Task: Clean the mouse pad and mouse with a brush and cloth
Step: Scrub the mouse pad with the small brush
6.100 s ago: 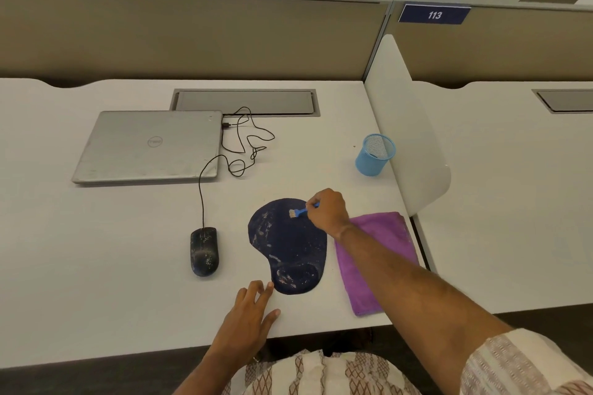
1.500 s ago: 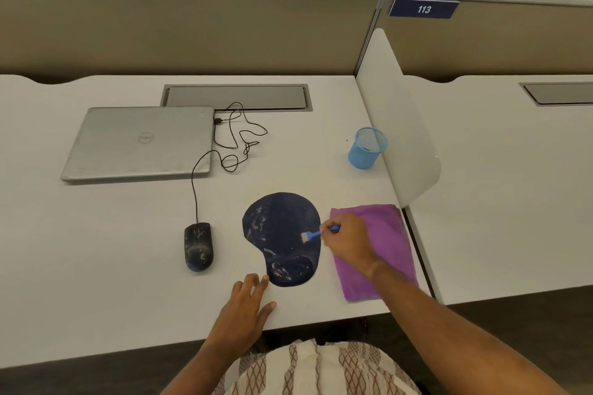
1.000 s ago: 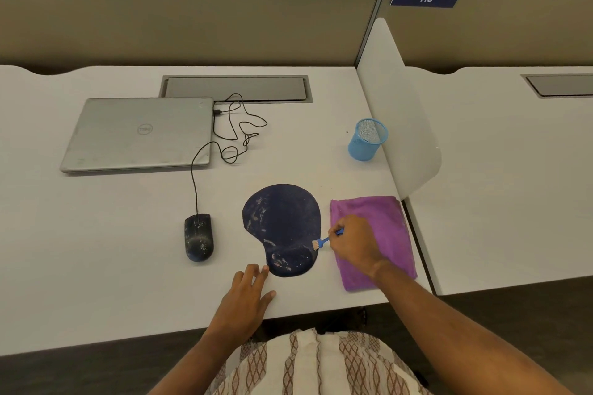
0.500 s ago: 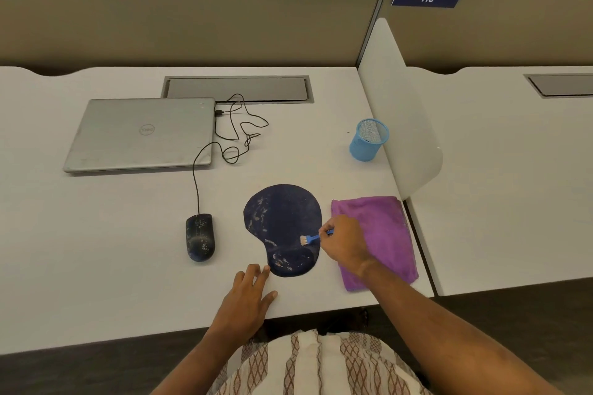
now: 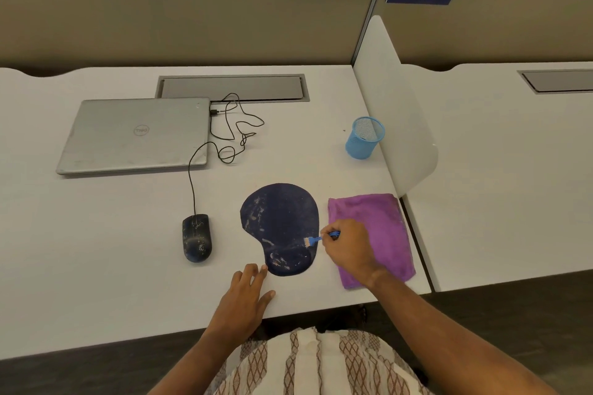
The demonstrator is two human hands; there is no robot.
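A dark blue mouse pad [image 5: 278, 221] with a wrist rest lies on the white desk [image 5: 96, 250], flecked with pale dust on its left side and near its bottom. My right hand [image 5: 349, 248] grips a small blue brush [image 5: 317, 238], its bristles touching the pad's right edge. The hand partly covers a purple cloth [image 5: 382, 228] lying flat to the right of the pad. A dusty black wired mouse [image 5: 196, 237] sits left of the pad. My left hand [image 5: 245, 297] rests flat on the desk, fingertips at the pad's bottom left edge.
A closed silver laptop [image 5: 134, 135] lies at the back left, with the mouse cable [image 5: 234, 135] looped beside it. A blue mesh pen cup [image 5: 364, 138] stands by the white divider panel [image 5: 391, 106]. The desk's front edge runs just below my left hand.
The brush has swept over the pad from its upper part to its lower right, moved off the right edge, came back onto the pad and now sits at the edge. My left hand has stayed put.
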